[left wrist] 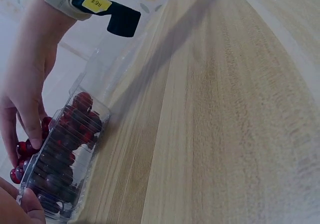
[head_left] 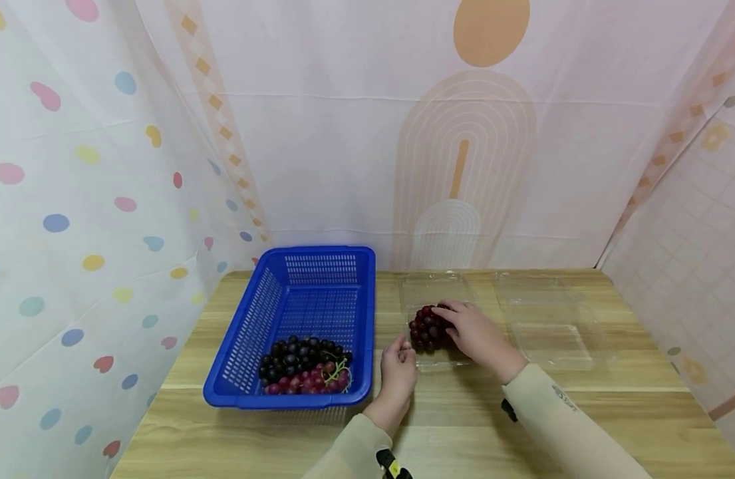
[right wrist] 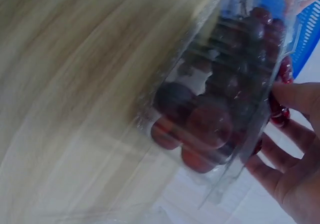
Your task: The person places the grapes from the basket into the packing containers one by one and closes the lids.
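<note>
A bunch of dark red grapes (head_left: pixel 426 328) lies in a clear plastic clamshell box (head_left: pixel 445 364) on the table, its lid folded back toward the wall. My right hand (head_left: pixel 477 336) reaches over from the right, with thumb and fingers about the top of the bunch. At the box's front left corner, my left hand (head_left: pixel 398 376) pinches the rim. Through the ribbed wall in the left wrist view, grapes (left wrist: pixel 60 159) fill much of the box, and a few stand above its rim beneath the right fingers (left wrist: pixel 30 121).
Left of the box stands a blue plastic basket (head_left: pixel 372 319) holding a bunch of black grapes (head_left: pixel 292 356) and a bunch of red grapes (head_left: pixel 307 382). A second clear box (head_left: pixel 549 339), lid open, sits to the right. A patterned curtain (head_left: pixel 343 166) hangs behind the table.
</note>
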